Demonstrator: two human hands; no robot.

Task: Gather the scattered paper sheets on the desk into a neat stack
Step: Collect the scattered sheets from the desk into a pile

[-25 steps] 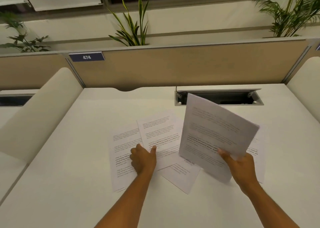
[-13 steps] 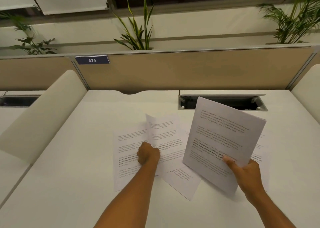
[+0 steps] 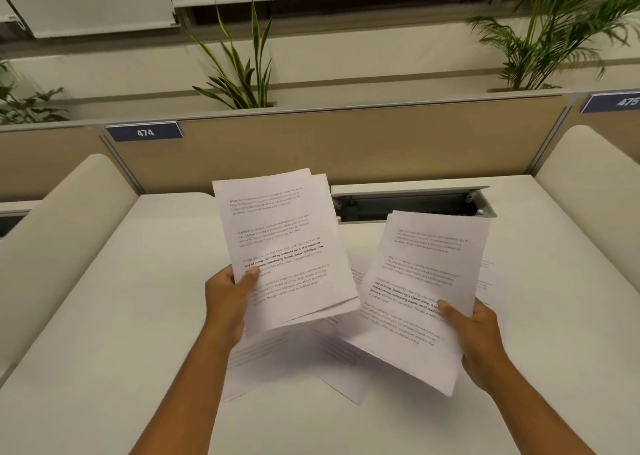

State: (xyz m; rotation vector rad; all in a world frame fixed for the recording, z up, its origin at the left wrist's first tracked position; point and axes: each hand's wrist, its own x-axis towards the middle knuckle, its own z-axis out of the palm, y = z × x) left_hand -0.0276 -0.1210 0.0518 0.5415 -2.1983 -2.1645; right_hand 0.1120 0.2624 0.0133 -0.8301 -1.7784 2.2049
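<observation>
My left hand grips a few printed white sheets by their lower left edge and holds them raised above the white desk. My right hand grips a second bunch of printed sheets at its lower right, tilted, just right of the first bunch. Under both bunches more printed sheets lie flat on the desk, partly overlapping and partly hidden. A further sheet shows at the right behind the right-hand bunch.
An open cable tray is set into the desk at the back. A tan partition with number plates 474 and 475 closes the far side. Rounded cream dividers stand at left and right. Plants stand behind the partition.
My left hand, closed on a sheet on the desk before, has lifted sheets up off it. My right hand still holds its bunch, now lower and further right.
</observation>
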